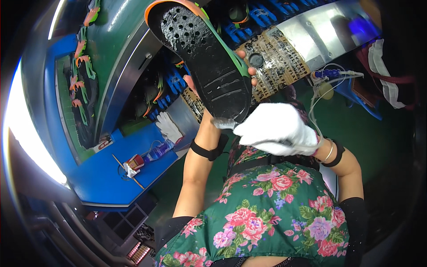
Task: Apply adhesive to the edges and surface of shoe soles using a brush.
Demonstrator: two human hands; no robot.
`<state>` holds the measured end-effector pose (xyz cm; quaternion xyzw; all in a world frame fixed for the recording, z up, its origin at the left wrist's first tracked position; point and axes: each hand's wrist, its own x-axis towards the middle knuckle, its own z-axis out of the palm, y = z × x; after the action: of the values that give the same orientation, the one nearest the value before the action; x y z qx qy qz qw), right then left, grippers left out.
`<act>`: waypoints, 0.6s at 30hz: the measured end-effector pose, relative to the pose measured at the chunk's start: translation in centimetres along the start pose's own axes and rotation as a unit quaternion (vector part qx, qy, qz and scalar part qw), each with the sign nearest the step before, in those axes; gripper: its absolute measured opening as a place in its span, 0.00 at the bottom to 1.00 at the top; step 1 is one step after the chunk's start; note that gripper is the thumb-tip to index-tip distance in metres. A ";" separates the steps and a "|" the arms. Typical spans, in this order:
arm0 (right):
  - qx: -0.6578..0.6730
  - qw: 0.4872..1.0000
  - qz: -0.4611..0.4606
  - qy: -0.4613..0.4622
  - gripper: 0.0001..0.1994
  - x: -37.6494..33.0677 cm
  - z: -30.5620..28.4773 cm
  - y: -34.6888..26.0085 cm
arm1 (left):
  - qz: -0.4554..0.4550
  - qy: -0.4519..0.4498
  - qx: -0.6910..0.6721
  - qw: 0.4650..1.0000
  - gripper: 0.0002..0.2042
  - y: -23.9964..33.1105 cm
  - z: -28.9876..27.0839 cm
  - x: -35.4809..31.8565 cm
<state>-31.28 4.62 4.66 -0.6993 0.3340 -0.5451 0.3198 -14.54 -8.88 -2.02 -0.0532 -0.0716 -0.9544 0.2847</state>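
I hold a black shoe sole (202, 58) up in front of me with my left hand (195, 86), which is bare. The hand is mostly hidden behind the sole; only some fingertips (249, 71) show at its right edge, so my fingers are closed around it from behind. I keep it tilted with the flat black face toward me, I think so that the light falls on the surface and I can look at it well. The upper part has many small holes and looks wet or shiny, and the edge is orange and green.

My right hand (273, 129) wears a white glove. Its fingers are curled at the lower end of the sole, and a small pale piece (224, 123) is pinched there, touching the sole; I cannot tell if it is a cloth or a scrap of material.

Behind the sole is a metal counter (320, 33) with a taped cardboard piece (275, 62) and a small dark round cap on it. To my left, a blue counter (106, 178) carries a plastic bottle (158, 151), and a spare white glove (169, 127) lies just beside its edge, near for my hand.
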 end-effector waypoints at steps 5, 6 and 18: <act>0.057 0.993 0.080 0.059 0.06 0.1 -1.0 1.5 | -0.024 0.059 0.054 0.997 0.57 0.0 1.3 -0.4; -0.013 0.995 0.067 0.070 0.06 0.4 -1.1 1.4 | -0.018 0.061 0.054 0.997 0.57 0.4 1.7 -0.4; -0.004 0.997 -0.042 -0.057 0.11 0.0 -1.8 -0.1 | -0.147 0.118 0.122 0.974 0.57 2.5 1.1 -1.0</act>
<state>-33.04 4.47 5.10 -0.7439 0.2874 -0.5159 0.3127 -12.27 -10.20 -0.80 0.1060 -0.1610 -0.9694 0.1517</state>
